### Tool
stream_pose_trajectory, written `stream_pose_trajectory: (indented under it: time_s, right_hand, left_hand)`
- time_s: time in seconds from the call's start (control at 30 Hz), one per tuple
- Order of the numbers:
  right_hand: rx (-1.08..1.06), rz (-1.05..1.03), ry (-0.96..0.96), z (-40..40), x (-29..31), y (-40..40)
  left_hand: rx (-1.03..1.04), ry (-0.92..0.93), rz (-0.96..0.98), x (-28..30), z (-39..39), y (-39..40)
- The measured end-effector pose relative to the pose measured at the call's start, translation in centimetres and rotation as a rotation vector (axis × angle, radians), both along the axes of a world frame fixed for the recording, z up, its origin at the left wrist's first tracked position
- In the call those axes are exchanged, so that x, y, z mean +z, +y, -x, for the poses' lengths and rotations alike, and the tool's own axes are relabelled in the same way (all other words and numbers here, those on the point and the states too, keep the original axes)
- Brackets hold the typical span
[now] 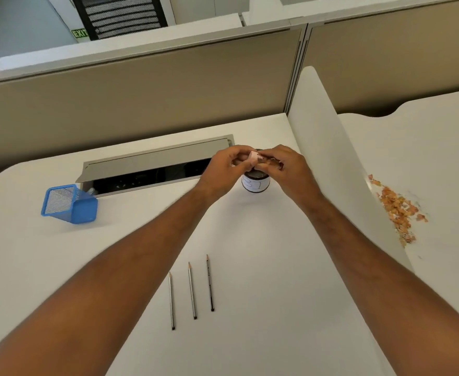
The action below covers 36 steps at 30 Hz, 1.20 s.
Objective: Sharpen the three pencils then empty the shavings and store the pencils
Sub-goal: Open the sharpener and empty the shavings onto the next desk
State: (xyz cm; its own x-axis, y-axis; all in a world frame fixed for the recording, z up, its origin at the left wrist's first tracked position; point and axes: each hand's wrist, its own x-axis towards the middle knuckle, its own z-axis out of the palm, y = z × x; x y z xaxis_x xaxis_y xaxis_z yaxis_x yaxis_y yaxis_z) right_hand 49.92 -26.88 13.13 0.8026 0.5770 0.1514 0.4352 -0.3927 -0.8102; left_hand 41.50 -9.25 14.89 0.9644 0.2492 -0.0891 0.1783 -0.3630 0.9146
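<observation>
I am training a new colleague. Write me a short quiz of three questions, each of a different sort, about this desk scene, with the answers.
1. True or false: the three pencils lie side by side on the desk, points away from the person.
2. Multiple choice: the blue mesh holder is A) standing upright with pencils in it, B) tipped over on the desk, C) held in the left hand.
3. Short answer: over what do the left hand and right hand hold the pink sharpener?

Key
1. True.
2. B.
3. Over the small white-labelled jar; both hands grip the sharpener above its opening.
</observation>
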Motion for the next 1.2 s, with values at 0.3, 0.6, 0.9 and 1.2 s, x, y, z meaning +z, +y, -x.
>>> stream_pose_trajectory:
  time_s: [0.3,0.6,0.9,1.2]
  right_hand:
    - [0.048,0.045,-0.033,-2.2,0.4,-0.1]
    - [0.096,0.107,-0.074,-2.6,1.1,-0.2]
    - [0.081,0.127,-0.053,-2.0,0.8,0.1]
    - [0.076,0.17,-0.053,-1.9,0.2,-0.4]
  left_hand:
    - [0.034,-0.026,0.084,-1.0,-2.1,-0.6]
    - [0.092,0.009,0.277,-2.1,-2.5,-0.6]
    - [0.091,-0.008,0.191,-2.7,-2.1,-1.0]
    - [0.128,0.006,0.239,-3.1,-1.8,-1.6]
